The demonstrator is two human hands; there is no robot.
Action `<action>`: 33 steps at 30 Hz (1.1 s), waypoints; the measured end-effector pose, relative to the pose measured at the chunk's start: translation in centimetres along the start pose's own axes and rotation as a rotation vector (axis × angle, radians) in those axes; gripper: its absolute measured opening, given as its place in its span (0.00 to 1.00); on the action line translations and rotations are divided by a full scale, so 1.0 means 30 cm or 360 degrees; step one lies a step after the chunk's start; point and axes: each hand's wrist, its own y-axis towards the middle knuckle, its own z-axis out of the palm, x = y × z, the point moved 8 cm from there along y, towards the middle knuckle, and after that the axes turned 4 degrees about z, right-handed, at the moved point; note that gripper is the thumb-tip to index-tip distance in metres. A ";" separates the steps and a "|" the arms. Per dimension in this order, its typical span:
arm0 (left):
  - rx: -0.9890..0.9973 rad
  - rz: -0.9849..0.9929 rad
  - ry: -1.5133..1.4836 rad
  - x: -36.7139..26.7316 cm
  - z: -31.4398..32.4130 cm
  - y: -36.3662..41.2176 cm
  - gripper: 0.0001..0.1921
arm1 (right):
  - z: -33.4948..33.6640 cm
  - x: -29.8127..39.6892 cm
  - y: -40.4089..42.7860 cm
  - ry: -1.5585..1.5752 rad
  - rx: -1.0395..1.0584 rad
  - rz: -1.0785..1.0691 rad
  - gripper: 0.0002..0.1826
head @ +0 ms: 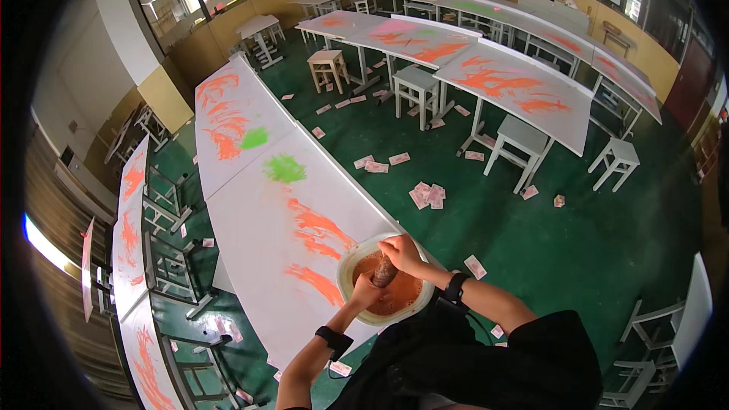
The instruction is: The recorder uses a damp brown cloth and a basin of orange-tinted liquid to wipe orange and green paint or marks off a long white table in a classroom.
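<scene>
A pale basin (345, 280) sits at the near end of a long white desktop (256, 250), partly filled with murky orange-brown water (405, 300) with some bubbles. Above the water, both my hands grip a wet brown bundle, apparently a cloth or towel (386, 271). My left hand (366, 291) is closed around its lower end, and my right hand (400, 252) holds the upper end near the far rim. Orange smears (322, 228) mark the desktop beside the basin. Farther along it are green patches (285, 167) and more orange streaks.
More desks with orange smears stand to the left (130, 233) and across the room (507, 82). Stools (515, 136) stand by the far desks. Pink paper notes (428, 195) and a colourful puzzle cube (558, 201) lie on the green floor (484, 222).
</scene>
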 end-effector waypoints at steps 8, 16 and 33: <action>0.0133 0.0165 0.0896 0.004 -0.077 0.008 0.31 | 0.045 -0.115 -0.023 -0.0207 0.0154 0.0390 0.19; -0.0078 0.0111 0.1082 0.075 -0.063 -0.049 0.29 | 0.045 0.002 -0.158 -0.0234 -0.0017 0.0162 0.11; -0.0696 -0.0732 -0.1387 0.050 -0.057 -0.174 0.31 | -0.085 0.233 -0.166 0.0210 -0.0011 -0.0265 0.06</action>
